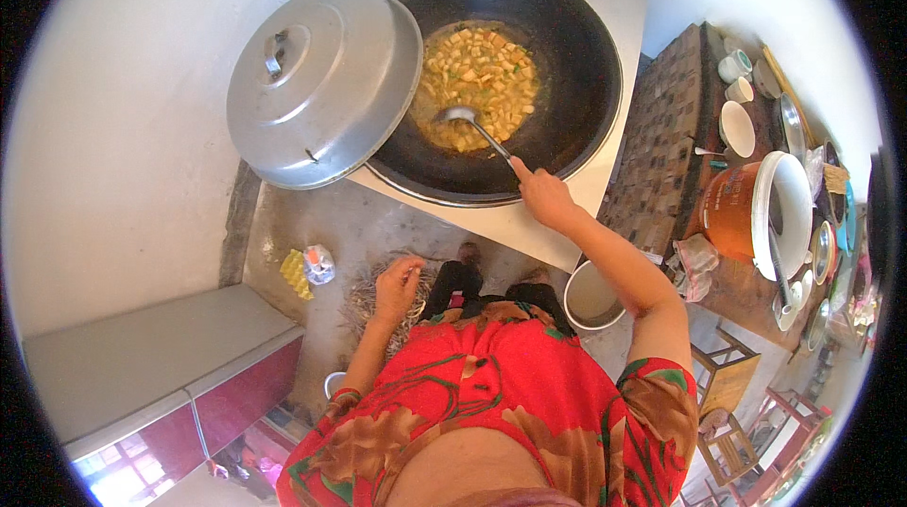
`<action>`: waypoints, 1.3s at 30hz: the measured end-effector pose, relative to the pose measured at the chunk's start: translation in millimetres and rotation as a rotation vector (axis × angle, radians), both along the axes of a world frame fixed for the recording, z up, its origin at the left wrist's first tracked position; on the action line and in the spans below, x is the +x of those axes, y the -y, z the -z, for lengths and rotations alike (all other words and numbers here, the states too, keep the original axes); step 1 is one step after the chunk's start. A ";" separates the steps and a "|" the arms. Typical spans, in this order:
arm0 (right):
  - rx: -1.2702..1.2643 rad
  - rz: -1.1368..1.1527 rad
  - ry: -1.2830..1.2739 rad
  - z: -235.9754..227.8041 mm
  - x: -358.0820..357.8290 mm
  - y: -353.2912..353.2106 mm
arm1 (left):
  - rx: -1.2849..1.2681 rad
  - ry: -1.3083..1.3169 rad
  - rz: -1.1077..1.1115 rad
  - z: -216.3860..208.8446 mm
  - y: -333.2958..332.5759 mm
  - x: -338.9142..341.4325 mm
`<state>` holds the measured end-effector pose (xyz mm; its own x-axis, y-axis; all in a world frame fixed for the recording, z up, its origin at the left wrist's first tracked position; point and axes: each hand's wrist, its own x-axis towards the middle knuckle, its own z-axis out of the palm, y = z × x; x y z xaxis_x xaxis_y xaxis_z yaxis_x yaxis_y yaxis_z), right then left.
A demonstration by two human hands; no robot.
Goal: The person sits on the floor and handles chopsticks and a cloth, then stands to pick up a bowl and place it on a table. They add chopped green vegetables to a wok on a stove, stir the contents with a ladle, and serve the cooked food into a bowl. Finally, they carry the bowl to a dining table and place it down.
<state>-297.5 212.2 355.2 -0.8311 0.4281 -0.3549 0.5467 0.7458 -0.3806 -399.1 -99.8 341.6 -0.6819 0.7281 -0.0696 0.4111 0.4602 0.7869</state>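
Note:
My right hand grips the handle of a metal ladle. The bowl of the ladle rests in a yellowish stew of small cubes with bits of green. This food fills the bottom of a large black wok set into a pale stove top. A domed silver lid leans over the wok's left rim, its handle facing up. Away from the stove, my left hand hangs low with its fingers curled together. Whether anything small sits between those fingertips is hidden.
Right of the stove, a counter bears an orange bucket and several bowls. A white pail stands on the floor by my right leg. Dry twigs lie at lower left, near a yellow tray. A grey-topped cabinet lines the left wall.

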 end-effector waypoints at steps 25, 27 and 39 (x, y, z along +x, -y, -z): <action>0.074 0.238 0.086 37.0 -72.7 -30.9 | -0.060 0.086 0.004 11.4 20.8 -33.6; 0.085 0.183 0.066 41.7 -68.5 -12.8 | -0.036 0.113 -0.014 18.7 22.1 -40.5; 0.121 0.241 -0.229 13.3 -2.3 -68.7 | -0.007 0.017 -0.018 14.0 19.9 -50.1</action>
